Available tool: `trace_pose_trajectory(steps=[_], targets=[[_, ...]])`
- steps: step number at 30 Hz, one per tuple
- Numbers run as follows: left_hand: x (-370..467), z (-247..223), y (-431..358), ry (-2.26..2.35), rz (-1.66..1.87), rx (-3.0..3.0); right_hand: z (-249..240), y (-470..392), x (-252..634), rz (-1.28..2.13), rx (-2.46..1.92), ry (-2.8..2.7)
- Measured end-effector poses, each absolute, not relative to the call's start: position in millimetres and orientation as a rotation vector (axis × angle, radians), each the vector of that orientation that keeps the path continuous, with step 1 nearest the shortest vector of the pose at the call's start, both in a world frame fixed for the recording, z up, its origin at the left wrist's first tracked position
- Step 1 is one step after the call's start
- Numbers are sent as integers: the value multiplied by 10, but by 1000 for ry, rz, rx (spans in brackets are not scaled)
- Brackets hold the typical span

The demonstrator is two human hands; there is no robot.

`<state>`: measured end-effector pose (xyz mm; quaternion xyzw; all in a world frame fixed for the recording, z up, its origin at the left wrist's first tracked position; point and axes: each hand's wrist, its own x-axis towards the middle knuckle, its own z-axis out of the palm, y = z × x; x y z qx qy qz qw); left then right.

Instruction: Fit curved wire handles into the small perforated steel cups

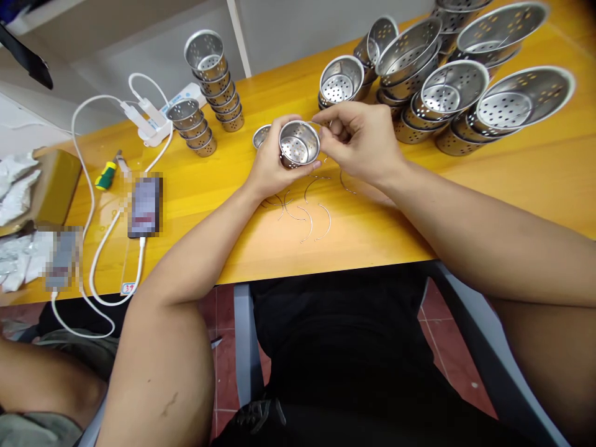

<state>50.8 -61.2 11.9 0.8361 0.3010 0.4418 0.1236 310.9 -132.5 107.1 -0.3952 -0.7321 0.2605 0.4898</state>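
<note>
My left hand (272, 158) is wrapped round a perforated metal cup (299, 144), its mouth tilted up towards me. At the cup's right rim, my right hand (356, 139) pinches a thin wire handle (315, 122), of which only a short piece shows between fingers and rim. Several curved wire handles (323, 222) lie loose on the table just below the hands. Behind my left hand another metal cup (261, 135) is partly hidden.
Stacked perforated cups (218, 87) stand at the back left, and many more stacks (456, 93) at the back right. A power strip (179, 102) with white cables, a phone (144, 208), a green-yellow screwdriver (107, 174) and a box (56, 189) occupy the left. Another person's leg shows lower left.
</note>
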Motion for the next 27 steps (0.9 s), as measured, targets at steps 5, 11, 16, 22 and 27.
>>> trace_pose_trajectory(steps=[5,11,16,22,27], targets=[[538,165,-659,883,1312,2413,1100,-1372,3108,703,-1020,-1775],[545,217,-692,865,1298,2431,1044,-1336,3110,689,-1040,-1759],[567,247,-704,864,1304,2427,999,-1305,3081,636,-1034,-1763],[601,313,-736,799,1356,2444,1008,-1331,3025,617,-956,-1735],[585,298,-734,818,1318,2437,1026,-1337,3000,684,-987,-1719]])
